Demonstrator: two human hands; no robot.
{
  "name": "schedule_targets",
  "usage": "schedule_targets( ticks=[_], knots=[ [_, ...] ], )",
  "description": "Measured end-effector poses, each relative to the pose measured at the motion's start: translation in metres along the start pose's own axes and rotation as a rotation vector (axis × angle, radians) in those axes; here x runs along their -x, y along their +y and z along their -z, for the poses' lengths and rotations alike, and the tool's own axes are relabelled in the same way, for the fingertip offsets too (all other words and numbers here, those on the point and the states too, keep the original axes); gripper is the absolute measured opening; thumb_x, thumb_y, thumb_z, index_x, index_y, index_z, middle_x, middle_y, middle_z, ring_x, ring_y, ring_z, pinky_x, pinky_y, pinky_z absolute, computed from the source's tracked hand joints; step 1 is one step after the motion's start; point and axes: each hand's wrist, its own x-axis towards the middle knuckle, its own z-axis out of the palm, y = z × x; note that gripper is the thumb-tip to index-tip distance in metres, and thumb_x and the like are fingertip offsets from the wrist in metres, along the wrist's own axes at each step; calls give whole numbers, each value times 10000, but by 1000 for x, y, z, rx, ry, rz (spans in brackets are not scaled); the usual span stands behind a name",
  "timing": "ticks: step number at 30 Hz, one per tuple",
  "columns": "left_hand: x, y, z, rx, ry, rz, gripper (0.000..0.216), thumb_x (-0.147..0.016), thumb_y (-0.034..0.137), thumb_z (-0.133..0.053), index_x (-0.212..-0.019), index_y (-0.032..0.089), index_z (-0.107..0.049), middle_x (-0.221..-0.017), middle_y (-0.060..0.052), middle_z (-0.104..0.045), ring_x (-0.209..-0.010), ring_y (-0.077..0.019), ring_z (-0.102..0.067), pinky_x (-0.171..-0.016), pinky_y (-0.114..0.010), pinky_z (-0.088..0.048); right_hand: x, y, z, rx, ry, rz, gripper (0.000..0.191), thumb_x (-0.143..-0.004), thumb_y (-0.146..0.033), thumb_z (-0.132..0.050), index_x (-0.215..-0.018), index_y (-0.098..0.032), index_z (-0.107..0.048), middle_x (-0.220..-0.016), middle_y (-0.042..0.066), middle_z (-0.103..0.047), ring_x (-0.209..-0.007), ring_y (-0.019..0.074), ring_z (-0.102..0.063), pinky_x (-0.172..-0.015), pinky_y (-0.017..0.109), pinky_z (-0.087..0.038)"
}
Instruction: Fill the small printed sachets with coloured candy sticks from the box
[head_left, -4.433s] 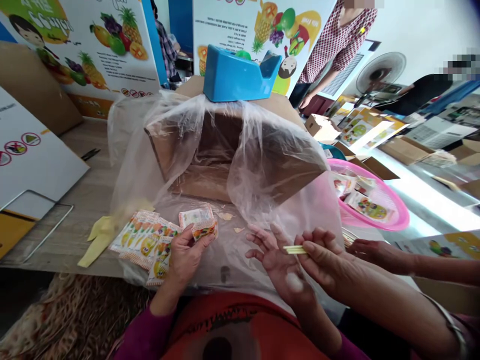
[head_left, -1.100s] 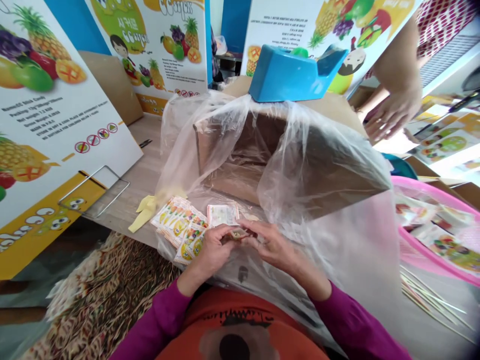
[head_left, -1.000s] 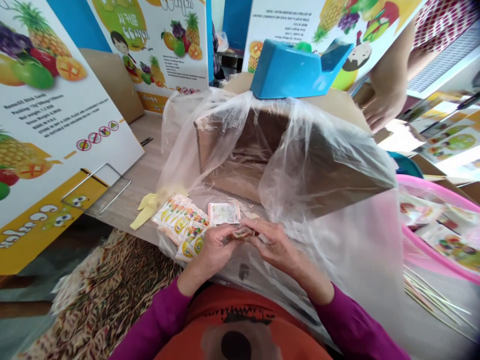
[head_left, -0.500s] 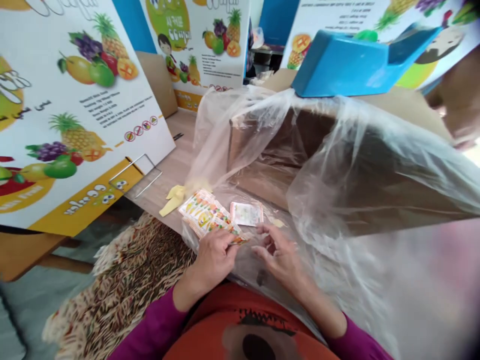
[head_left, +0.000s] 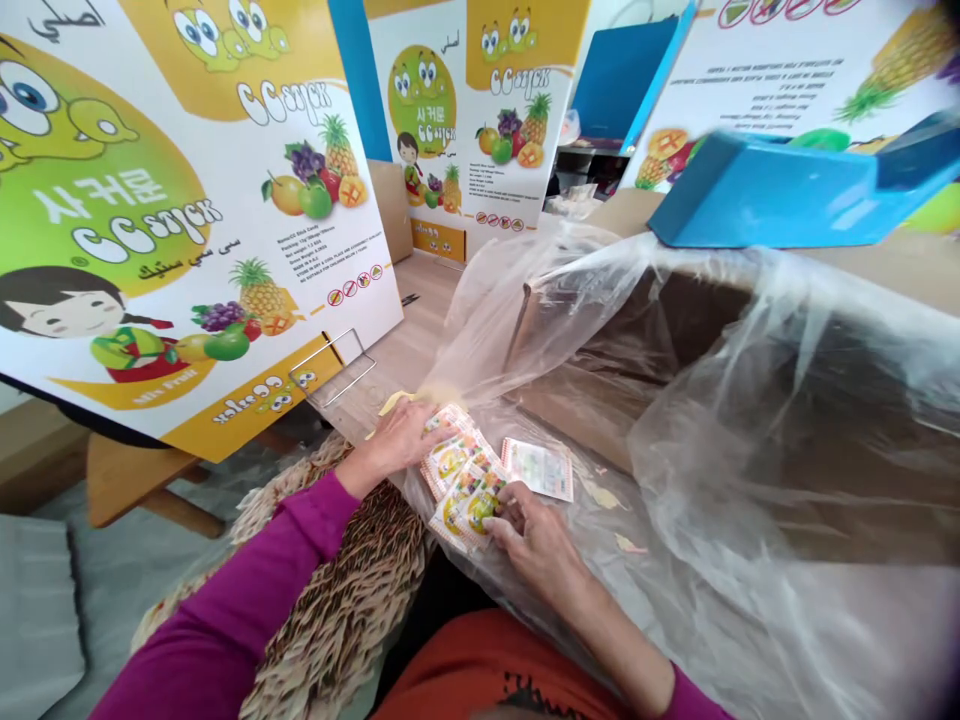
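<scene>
Several printed candy packets (head_left: 459, 482) lie overlapped near the table's front edge, in the middle of the head view. My left hand (head_left: 397, 438) is stretched out flat at their far left end, partly covering a yellow paper scrap (head_left: 396, 402). At the lower right edge of the packets, my right hand (head_left: 536, 535) has thumb and forefinger closed on the nearest one, the other fingers curled. Just beyond that hand a single packet (head_left: 538, 468) rests with its pale side up, touched by neither hand.
An open carton (head_left: 570, 410) on its side, with a clear plastic liner (head_left: 675, 440) spilling out, fills the right. A blue tape dispenser (head_left: 772, 195) sits on top. Printed cartons (head_left: 300, 250) stand left and behind. A wire frame (head_left: 341, 370) juts over the table edge.
My left hand has let go of the packets and moved left onto the yellow scrap. My right hand has closed on the packets' near edge. The view has swung left.
</scene>
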Motion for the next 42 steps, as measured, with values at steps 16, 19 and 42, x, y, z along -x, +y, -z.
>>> schedule_targets(
  ticks=[16,19,42],
  knots=[
    [-9,-11,-14,539,-234,283,495,-578,457,-969,-960,199,-787,-921,-42,-811,-877,-274,-743,-750,-339,-567,-18,-4,-10,-63,4,-28,149,-789,-296,-628,-864,-272,-501,-640,-54,-550,-610,197,-541,-606,310,-387],
    [-7,-9,-11,642,-321,303,438,-578,431,-961,-899,186,-789,-878,-44,-812,-835,-271,-744,-713,-336,-562,-18,-10,-8,-49,-6,-28,163,-776,-276,-630,-854,-269,-486,-641,-63,-531,-618,188,-518,-617,305,-365],
    [50,20,-20,786,-112,349,818,-628,533,-942,-1281,196,-582,-1160,-88,-767,-1062,-304,-725,-941,-426,-594,-17,-2,-36,-174,46,28,318,-735,-170,-586,-1043,-248,-568,-795,-32,-626,-727,191,-579,-701,308,-436]
  ],
)
